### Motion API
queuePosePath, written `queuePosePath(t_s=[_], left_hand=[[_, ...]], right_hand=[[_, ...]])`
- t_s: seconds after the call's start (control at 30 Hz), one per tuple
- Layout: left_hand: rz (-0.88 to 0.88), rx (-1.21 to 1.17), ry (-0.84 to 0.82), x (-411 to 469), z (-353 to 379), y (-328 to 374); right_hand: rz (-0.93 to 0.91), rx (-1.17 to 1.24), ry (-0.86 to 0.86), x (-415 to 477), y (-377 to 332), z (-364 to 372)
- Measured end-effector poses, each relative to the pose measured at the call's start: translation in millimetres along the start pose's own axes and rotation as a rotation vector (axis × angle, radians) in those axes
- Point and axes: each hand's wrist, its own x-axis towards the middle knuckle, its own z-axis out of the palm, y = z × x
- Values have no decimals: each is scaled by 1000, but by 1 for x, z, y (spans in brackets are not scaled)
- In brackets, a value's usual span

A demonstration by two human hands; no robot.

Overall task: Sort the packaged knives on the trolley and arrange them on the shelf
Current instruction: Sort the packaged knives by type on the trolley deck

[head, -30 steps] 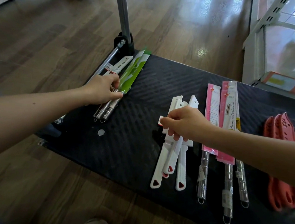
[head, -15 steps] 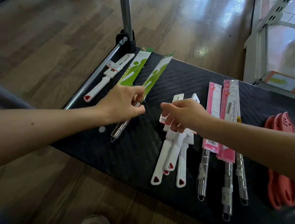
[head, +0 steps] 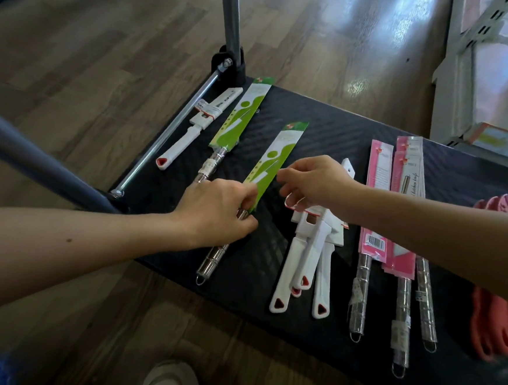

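Observation:
Packaged knives lie in groups on the black trolley deck (head: 327, 128). My left hand (head: 217, 213) grips a green-sleeved steel-handled knife (head: 275, 157) at the join of sleeve and handle. My right hand (head: 314, 182) hovers over the white-handled knives (head: 308, 257), its fingertips touching the green sleeve's right edge; whether it holds anything I cannot tell. A second green-sleeved knife (head: 237, 124) and a single white-handled knife (head: 197, 124) lie at the deck's left edge. Pink-sleeved steel-handled knives (head: 397, 203) lie to the right.
Coral plastic items (head: 491, 329) sit at the deck's right end. The trolley's handle posts (head: 230, 17) rise at the far left corner, with a metal rail (head: 166, 136) along the left edge. A white shelf unit (head: 469, 72) stands at the upper right. My shoe (head: 171, 380) is below.
My left hand picked one green-sleeved knife out of the left group and carried it right, toward the white-handled knives. My right hand lifted off the white knives and reached to the green sleeve.

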Motion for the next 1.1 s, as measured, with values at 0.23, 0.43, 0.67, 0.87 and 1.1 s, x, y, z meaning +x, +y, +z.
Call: queuePosePath(t_s=[0.23, 0.43, 0.67, 0.87, 1.1], left_hand=[[20, 30, -65, -1, 14, -3], [8, 6, -93, 3, 17, -8], [87, 72, -109, 9, 8, -15], [30, 36, 89, 28, -15, -36], [-193, 223, 46, 46, -24, -61]], right_hand=[[17, -42, -1, 1, 4, 0], [18, -111, -34, 0, 7, 2], [16, -158, -61, 0, 11, 4], [11, -230, -84, 2, 11, 8], [-49, -223, -76, 8, 0, 14]])
